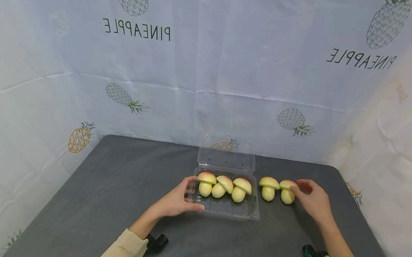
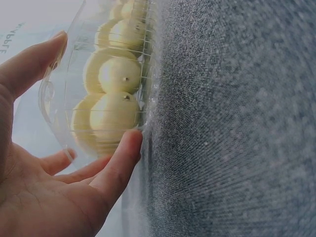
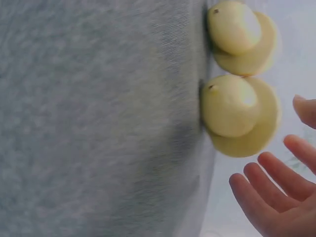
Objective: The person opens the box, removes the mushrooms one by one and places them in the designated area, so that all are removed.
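A clear plastic clamshell container (image 1: 227,209) lies on the table with its lid (image 1: 227,160) raised at the back. Three toy mushrooms (image 1: 241,190), pale yellow with reddish cap tops, sit side by side in its back part. My left hand (image 1: 177,200) grips the container's left end, thumb and fingers spread around its wall (image 2: 57,94). Two similar mushrooms stand right of the container, a nearer one (image 1: 268,190) and an outer one (image 1: 288,194). Around the outer mushroom (image 3: 232,106), my right hand (image 1: 314,202) is spread, its fingers apart from the mushroom in the right wrist view.
The dark grey table (image 1: 121,186) runs back to a white curtain (image 1: 214,61) printed with pineapples. Curtains also stand at the left and right sides. A black wrist camera (image 1: 157,242) is strapped at the left wrist, another (image 1: 313,254) at the right.
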A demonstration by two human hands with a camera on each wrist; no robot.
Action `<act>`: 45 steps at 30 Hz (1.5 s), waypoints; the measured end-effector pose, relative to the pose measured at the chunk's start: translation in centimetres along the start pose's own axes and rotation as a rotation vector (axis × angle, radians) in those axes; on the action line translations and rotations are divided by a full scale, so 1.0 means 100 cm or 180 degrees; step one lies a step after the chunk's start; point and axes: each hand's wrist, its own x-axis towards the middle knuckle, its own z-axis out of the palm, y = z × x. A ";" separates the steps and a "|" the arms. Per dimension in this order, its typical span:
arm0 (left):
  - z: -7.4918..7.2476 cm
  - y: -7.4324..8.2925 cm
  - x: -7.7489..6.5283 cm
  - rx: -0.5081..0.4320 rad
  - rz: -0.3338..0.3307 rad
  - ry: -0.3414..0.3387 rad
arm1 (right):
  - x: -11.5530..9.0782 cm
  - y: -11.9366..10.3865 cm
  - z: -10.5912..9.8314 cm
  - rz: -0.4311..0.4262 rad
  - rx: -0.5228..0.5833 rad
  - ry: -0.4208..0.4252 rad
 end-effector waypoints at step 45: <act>0.000 0.001 0.000 -0.0001 0.0019 -0.0018 | -0.018 -0.088 0.032 -0.0795 0.0296 0.0020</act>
